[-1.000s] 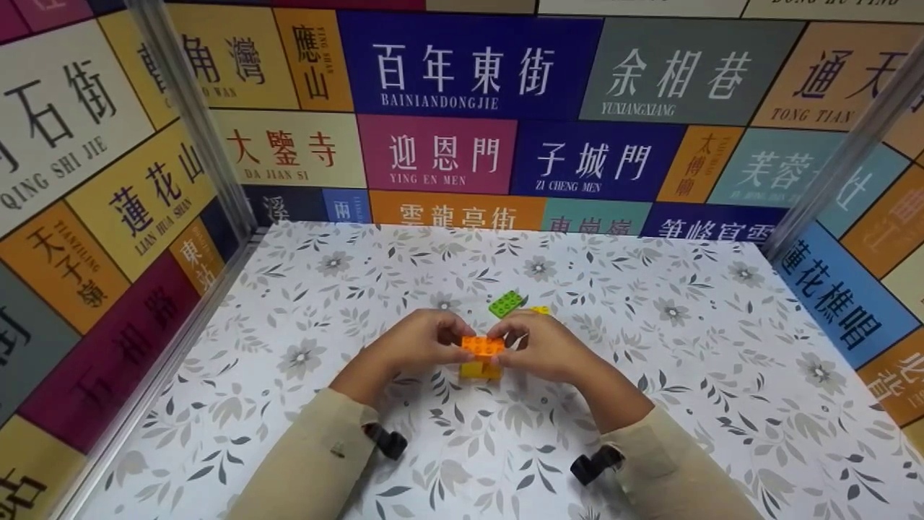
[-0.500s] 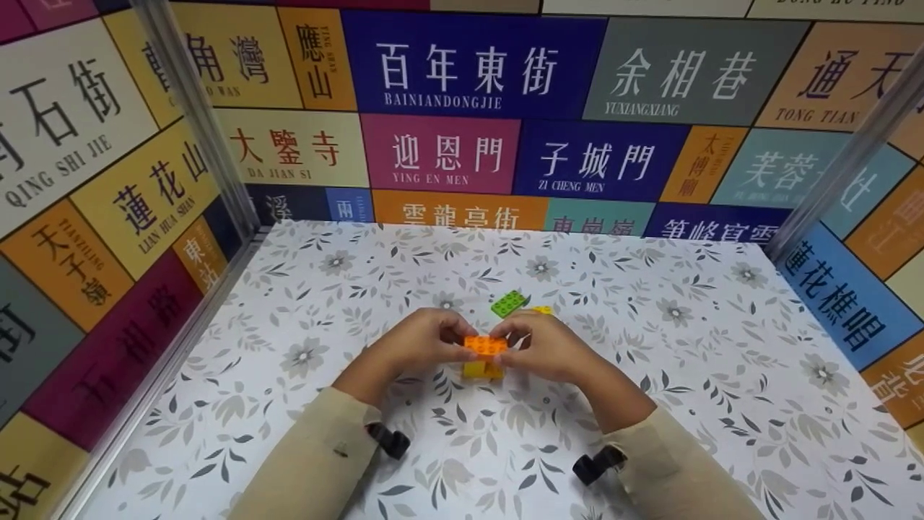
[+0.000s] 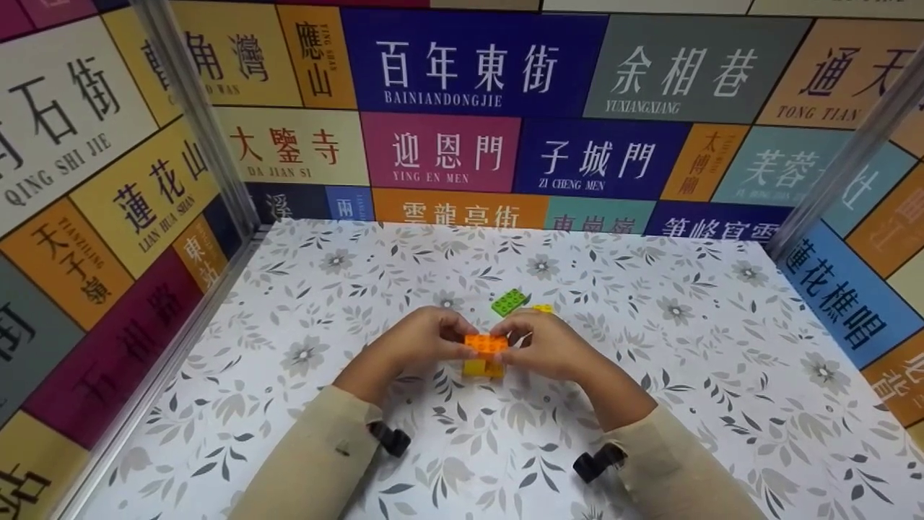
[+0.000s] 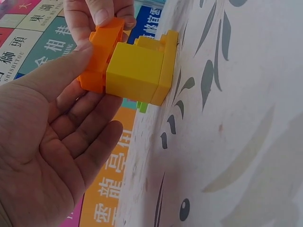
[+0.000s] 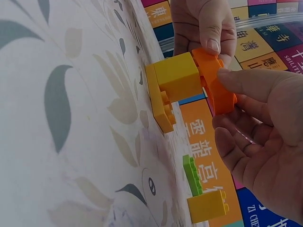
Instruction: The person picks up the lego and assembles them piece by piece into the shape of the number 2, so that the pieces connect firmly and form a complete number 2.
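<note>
Both hands are at a small stack of toy building bricks at the middle of the table. An orange brick (image 3: 486, 345) with a curved underside sits across the top of a yellow block (image 4: 135, 68). A narrow gap with studs shows between the two in the right wrist view. Beneath the block lies a flat yellow-orange plate (image 5: 158, 101), which rests on the table. My left hand (image 3: 426, 336) pinches one end of the orange brick between thumb and fingers. At its other end my right hand (image 3: 547, 348) pinches it likewise.
Beyond the right hand a green brick (image 3: 510, 302) lies on the table. Beside it stands another yellow brick (image 5: 207, 207), partly hidden by the right hand in the head view. Printed panels (image 3: 440, 152) wall the flower-patterned table (image 3: 505, 462) at back and sides.
</note>
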Demonstrator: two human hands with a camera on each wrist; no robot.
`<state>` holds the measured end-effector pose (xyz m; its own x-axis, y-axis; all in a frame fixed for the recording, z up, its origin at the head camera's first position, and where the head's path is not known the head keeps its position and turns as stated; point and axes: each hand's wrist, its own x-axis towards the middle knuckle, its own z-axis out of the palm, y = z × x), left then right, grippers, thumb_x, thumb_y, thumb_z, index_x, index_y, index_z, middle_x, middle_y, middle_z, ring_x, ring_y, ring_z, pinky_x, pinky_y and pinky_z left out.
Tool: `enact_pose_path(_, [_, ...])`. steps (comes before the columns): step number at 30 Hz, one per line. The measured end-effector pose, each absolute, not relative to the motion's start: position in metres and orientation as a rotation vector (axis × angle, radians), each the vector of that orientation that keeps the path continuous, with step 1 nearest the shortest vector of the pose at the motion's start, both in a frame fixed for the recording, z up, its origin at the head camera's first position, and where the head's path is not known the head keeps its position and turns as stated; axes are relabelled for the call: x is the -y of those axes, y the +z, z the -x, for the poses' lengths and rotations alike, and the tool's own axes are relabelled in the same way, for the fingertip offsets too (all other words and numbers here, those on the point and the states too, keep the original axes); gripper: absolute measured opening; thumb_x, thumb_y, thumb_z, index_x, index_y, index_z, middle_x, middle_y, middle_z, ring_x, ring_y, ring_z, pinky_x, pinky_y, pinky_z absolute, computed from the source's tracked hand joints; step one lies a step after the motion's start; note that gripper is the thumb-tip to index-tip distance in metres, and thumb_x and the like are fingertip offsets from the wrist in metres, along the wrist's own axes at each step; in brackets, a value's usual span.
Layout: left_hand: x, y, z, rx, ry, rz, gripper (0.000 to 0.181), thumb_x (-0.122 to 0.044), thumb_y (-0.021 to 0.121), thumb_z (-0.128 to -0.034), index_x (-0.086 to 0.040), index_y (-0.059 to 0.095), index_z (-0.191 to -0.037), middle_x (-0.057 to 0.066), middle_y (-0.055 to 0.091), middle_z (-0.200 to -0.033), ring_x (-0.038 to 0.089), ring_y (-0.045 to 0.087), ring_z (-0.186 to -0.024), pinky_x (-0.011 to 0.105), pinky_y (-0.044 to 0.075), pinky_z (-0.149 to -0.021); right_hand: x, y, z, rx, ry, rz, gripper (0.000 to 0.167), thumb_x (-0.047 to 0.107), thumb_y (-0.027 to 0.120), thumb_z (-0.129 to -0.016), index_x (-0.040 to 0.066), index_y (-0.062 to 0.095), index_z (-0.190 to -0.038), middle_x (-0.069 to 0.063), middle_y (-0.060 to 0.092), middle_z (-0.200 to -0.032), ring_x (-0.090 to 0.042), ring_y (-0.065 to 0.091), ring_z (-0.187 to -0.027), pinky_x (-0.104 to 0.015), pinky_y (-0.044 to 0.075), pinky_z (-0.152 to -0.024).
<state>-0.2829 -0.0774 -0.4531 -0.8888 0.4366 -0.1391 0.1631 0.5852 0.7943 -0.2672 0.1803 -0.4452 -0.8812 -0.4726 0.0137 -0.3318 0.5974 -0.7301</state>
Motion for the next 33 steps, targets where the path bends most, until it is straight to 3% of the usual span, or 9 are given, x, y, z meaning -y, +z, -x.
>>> enact_pose_path(25, [0.0754, -0.4519, 0.2828, -2.508, 1.167, -0.496, 0.018, -0.031, 0.089, -0.0902, -0.029, 0.080, -0.106, -0.010, 0.077, -0.103, 0.014, 0.070, -0.098, 0.037, 0.059, -0.099, -0.1819, -0.4465, 0.2699, -2.642, -1.147, 0.653, 0.029, 0.027, 0.087, -0.090, 0.023, 0.080, -0.118, 0.002, 0.076, -0.113, -0.019, 0.068, -0.105, -0.041, 0.057, -0.098])
enact_pose_path(33, [0.0752, -0.4523, 0.2812, -2.518, 1.185, -0.528, 0.020, -0.031, 0.089, -0.0896, -0.025, 0.080, -0.107, -0.008, 0.078, -0.103, 0.011, 0.071, -0.097, 0.036, 0.059, -0.096, -0.1846, -0.4491, 0.2724, -2.633, -1.155, 0.678, 0.028, 0.029, 0.083, -0.093, 0.021, 0.080, -0.120, 0.000, 0.075, -0.112, -0.018, 0.068, -0.101, -0.038, 0.057, -0.093])
